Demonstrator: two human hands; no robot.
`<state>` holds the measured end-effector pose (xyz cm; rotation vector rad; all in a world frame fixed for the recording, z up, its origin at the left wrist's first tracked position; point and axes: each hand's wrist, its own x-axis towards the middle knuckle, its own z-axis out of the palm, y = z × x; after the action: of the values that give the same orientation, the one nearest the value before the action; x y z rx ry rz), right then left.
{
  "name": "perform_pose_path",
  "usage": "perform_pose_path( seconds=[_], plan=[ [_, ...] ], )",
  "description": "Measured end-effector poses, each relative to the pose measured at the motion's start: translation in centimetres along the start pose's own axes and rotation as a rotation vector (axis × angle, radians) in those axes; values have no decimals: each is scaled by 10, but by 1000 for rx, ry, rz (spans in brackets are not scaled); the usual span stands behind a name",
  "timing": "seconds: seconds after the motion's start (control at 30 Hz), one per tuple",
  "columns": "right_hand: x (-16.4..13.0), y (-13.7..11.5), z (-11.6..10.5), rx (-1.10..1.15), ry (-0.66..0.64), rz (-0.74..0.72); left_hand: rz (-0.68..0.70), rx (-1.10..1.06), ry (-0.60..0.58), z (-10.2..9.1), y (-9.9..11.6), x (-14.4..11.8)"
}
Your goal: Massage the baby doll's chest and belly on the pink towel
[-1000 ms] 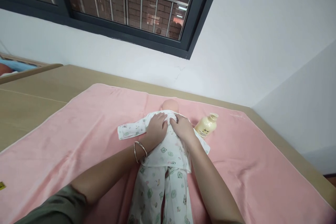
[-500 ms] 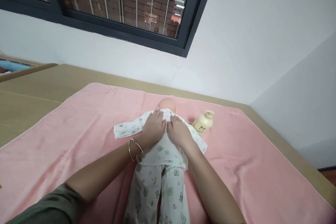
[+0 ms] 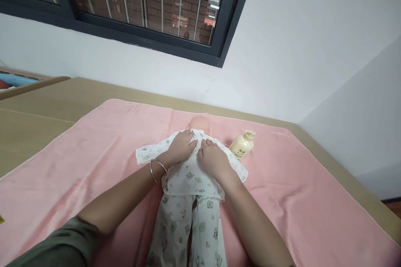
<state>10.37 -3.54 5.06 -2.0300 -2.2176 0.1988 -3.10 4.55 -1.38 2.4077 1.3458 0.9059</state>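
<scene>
pink towel bears doll under both flat hands.

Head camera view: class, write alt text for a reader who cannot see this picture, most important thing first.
Two bare hands, the left hand wearing a bangle and the right hand, press flat on the chest of a baby doll in printed pyjamas. The doll lies on a pink towel spread over a tan table. A cream pump bottle lies beside the doll, under a barred window.
</scene>
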Motion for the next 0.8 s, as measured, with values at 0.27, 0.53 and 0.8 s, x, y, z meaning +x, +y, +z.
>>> perform_pose_path(
  seconds=[0.27,0.53,0.8],
  plan=[
    [27,31,3,64,56,58,121,179,136,19,36,-37],
    [3,3,3,-29,71,15,62,88,55,3,15,-15],
    [29,31,13,120,149,20,2,198,109,11,23,-20]
  ],
)
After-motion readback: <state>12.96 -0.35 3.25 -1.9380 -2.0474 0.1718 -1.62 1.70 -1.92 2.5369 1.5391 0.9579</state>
